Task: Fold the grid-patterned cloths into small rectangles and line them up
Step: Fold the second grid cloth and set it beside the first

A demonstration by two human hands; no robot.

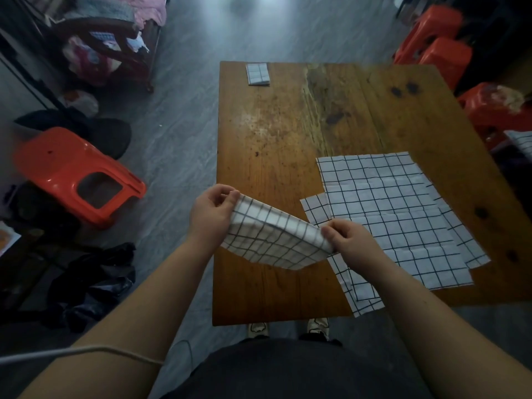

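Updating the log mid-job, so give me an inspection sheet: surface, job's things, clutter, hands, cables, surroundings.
Surface: wooden table, worn and stained.
Job's things: folded cloth at the far left corner; half-folded cloth held above the near edge; unfolded cloths overlapping flat on the right.
Clutter: nothing seen.
Grippers: left hand and right hand each pinch one end of the half-folded cloth.
Cables: white cable lying across the left forearm.
Surroundings: red stool on the floor at left; other stools at far right; dark bags on the floor, near left.
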